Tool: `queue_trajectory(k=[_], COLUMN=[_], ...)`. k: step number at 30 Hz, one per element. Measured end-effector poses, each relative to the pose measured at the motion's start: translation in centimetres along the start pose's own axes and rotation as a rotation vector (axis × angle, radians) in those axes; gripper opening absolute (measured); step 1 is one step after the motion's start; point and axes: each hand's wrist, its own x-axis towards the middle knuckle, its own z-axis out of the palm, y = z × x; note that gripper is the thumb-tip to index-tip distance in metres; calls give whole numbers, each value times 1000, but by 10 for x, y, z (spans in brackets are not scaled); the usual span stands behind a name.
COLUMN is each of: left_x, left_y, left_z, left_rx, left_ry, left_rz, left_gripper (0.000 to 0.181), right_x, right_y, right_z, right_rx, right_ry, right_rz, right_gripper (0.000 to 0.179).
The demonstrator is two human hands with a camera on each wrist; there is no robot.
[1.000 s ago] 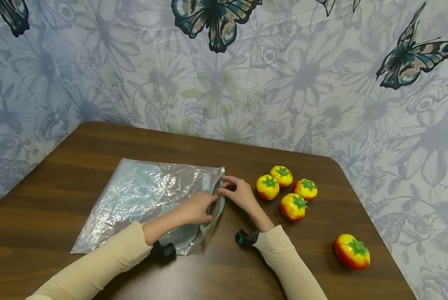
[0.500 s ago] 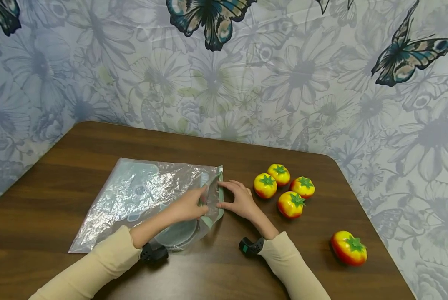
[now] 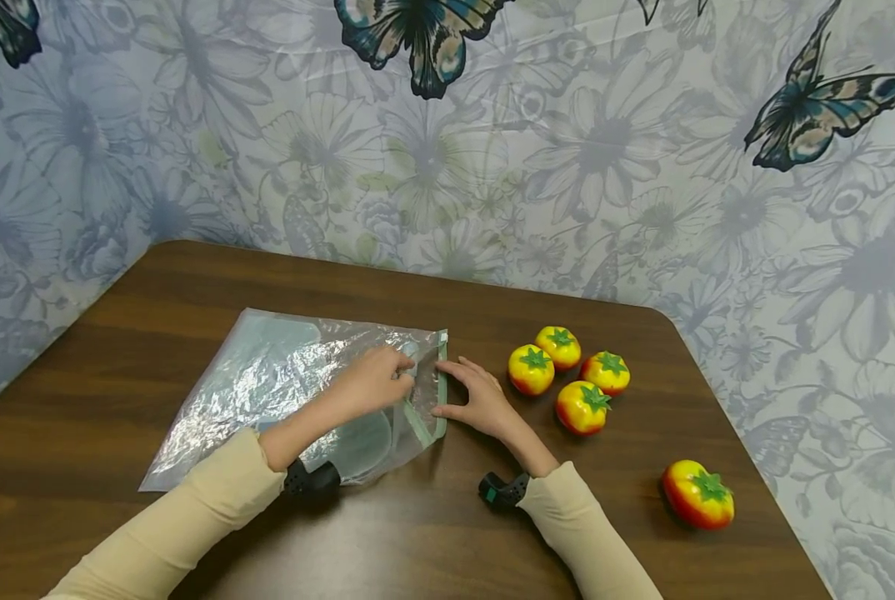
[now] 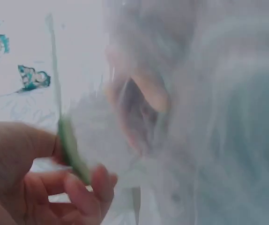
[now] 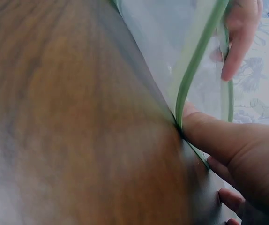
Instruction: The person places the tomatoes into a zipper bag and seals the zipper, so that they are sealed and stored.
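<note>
A clear zip bag (image 3: 267,392) with pale blue patches and green strips along its mouth lies on the table. My left hand (image 3: 372,383) pinches the upper lip of the mouth and holds it raised. The left wrist view shows the green strip (image 4: 71,150) between thumb and fingers. At the bag's right end, my right hand (image 3: 481,404) rests on the lower lip, thumb and forefinger spread apart. In the right wrist view the right thumb (image 5: 219,136) lies over the lower green strip (image 5: 195,70), with a gap between the two lips.
Several yellow and red tomato-like fruits with green leafy tops, one of them a front fruit (image 3: 582,408), stand grouped right of my right hand. A lone fruit (image 3: 698,496) sits near the right edge of the wooden table (image 3: 432,542). A patterned wall (image 3: 492,167) rises behind.
My left hand has moved left and a little upward, drawing the upper lip back from the lower one. The right thumb and forefinger have spread apart at the rim.
</note>
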Motion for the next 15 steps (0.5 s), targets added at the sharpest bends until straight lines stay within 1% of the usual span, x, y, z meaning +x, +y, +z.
queue_trajectory(k=[2, 5, 7, 8, 9, 12, 15], left_x=[4, 6, 7, 7, 6, 6, 4], left_y=[-2, -8, -13, -15, -17, -22, -23], left_z=[-1, 2, 5, 7, 9, 11, 10], left_rx=[-11, -18, -51, -83, -110, -219, -246], left_ry=[-74, -164, -205, -218, -214, -179, -133], left_rz=[-10, 18, 26, 27, 27, -9, -6], left_gripper=[38, 42, 45, 47, 47, 50, 57], right_x=[0, 0, 0, 0, 0, -1, -2], right_y=[1, 2, 2, 2, 3, 3, 2], right_z=[0, 1, 1, 1, 1, 0, -2], right_rx=[-1, -5, -9, -12, -16, -33, -46], right_ry=[-5, -14, -14, -16, -17, -48, -91], right_rz=[-7, -17, -26, -31, -37, -39, -36], right_gripper=[70, 70, 70, 70, 70, 75, 80])
